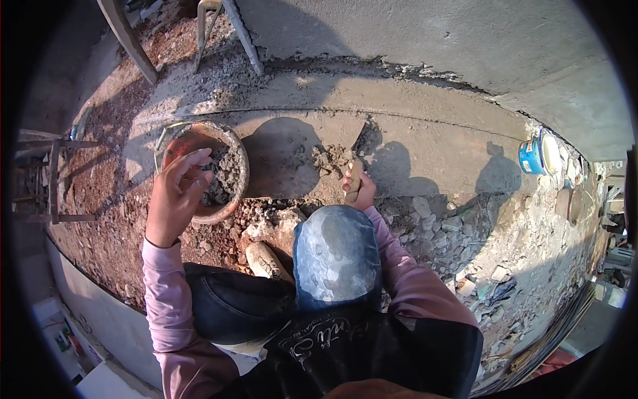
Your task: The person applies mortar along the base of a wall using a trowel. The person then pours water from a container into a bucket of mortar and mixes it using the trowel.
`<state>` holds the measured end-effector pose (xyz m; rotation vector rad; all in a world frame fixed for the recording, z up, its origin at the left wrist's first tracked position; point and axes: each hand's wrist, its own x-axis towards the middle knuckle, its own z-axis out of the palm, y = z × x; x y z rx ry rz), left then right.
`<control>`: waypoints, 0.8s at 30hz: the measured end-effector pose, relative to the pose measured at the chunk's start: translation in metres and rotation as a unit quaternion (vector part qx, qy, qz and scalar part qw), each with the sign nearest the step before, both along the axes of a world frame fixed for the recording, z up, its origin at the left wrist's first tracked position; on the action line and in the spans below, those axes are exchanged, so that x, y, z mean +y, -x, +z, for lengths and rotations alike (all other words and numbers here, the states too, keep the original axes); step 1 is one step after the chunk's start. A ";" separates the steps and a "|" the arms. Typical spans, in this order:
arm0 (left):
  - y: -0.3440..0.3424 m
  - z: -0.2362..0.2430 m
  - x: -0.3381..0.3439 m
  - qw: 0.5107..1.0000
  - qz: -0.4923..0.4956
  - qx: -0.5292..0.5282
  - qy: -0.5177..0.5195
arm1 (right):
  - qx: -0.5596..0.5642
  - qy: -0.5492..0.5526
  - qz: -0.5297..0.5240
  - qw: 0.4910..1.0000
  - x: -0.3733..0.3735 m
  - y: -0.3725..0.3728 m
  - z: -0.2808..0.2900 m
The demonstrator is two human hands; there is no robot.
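My left hand (176, 199) hovers over the left side of a round, worn bucket (236, 179) of lumpy grey mortar (224, 174), its fingers bent and apart with nothing visible in them. My right hand (359, 189) grips the wooden handle of a trowel (359, 138). The dark blade points away from me, beside a small heap of mortar (329, 158) on the grey concrete strip (432, 153).
A concrete wall (438, 40) rises beyond the strip. Leaning posts (126, 40) stand at upper left, a wooden frame (54, 179) at far left. A blue-and-white pail (530, 157) sits at right. Rubble (458, 246) covers the ground nearer me, around my shoe (264, 259).
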<state>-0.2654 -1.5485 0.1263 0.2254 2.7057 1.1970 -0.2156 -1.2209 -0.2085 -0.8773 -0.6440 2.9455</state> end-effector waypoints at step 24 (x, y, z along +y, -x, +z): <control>0.003 0.001 0.010 0.999 -0.042 -0.011 -0.022 | 0.132 -0.754 0.312 0.562 0.017 -0.082 -0.016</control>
